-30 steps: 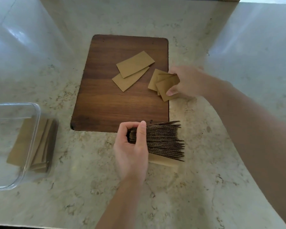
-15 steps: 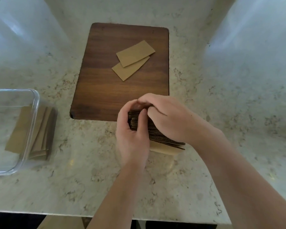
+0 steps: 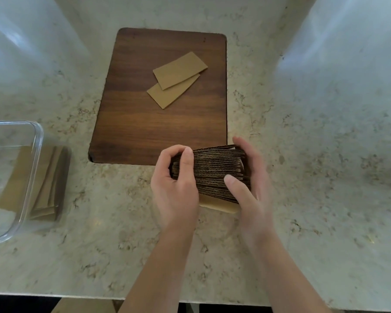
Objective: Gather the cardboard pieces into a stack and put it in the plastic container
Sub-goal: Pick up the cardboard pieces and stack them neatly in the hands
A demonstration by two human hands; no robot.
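We clasp the stack of cardboard pieces edge-up between our left hand and right hand, fingers closed on its ends, just above the tabletop, well apart from the plastic container.

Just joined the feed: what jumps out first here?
Both hands, left hand and right hand, squeeze a thick cardboard stack at the counter's near middle. Two loose cardboard pieces lie overlapped on the dark wooden board behind. A clear plastic container sits at far left, holding cardboard.
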